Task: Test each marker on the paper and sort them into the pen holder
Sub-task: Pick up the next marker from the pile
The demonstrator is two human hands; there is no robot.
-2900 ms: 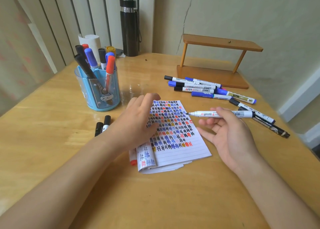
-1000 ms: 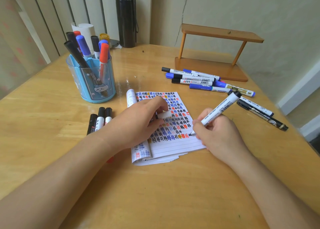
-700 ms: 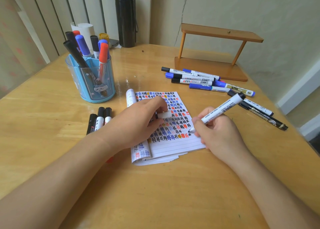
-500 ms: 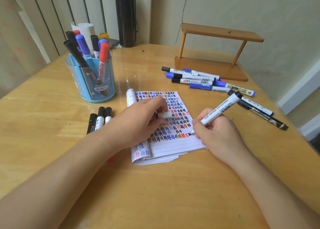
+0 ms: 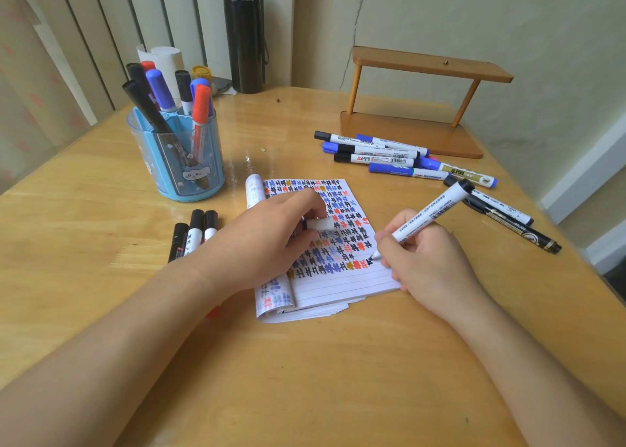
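The right hand is gripping a white-barrelled marker, testing it on the lined paper pad, the left hand pinching its whitish cap; several capped markers are standing in the blue plastic pen holder, many loose markers lying unsorted.

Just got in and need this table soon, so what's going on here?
A person is testing markers. The right hand grips a white marker, its tip drawing a black mark on the notepad. The left hand rests on that pad and pinches a white cap. Sorted markers stand in the blue pen holder; loose markers lie by the wooden stand.
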